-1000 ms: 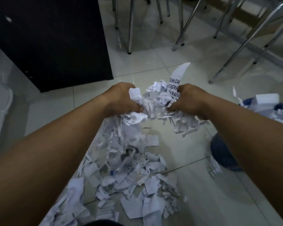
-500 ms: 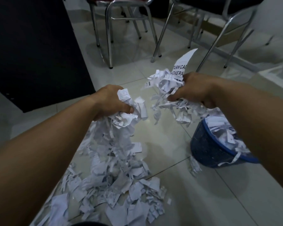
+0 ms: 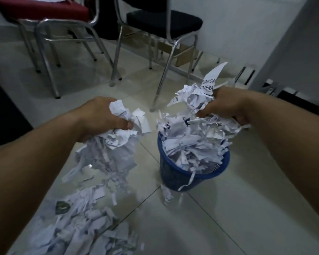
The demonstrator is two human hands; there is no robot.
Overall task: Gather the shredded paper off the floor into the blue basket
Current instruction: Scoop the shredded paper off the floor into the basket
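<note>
My left hand grips a bunch of shredded paper that trails down toward the floor, left of the blue basket. My right hand clutches a second bunch, with a printed scrap sticking up, right above the basket's far rim. White shreds heap over the basket's top and several strips hang over its rim. A loose pile of shredded paper lies on the tiled floor at the lower left.
Chrome-legged chairs stand behind: a red-seated one at the back left and a black-seated one whose leg comes down just beyond the basket. A white wall runs at the right. Dark furniture borders the left.
Both hands have lifted their bunches off the floor pile and carried them to the right. The right hand's bunch has gone from beside the basket to over it. The view has swung right.
</note>
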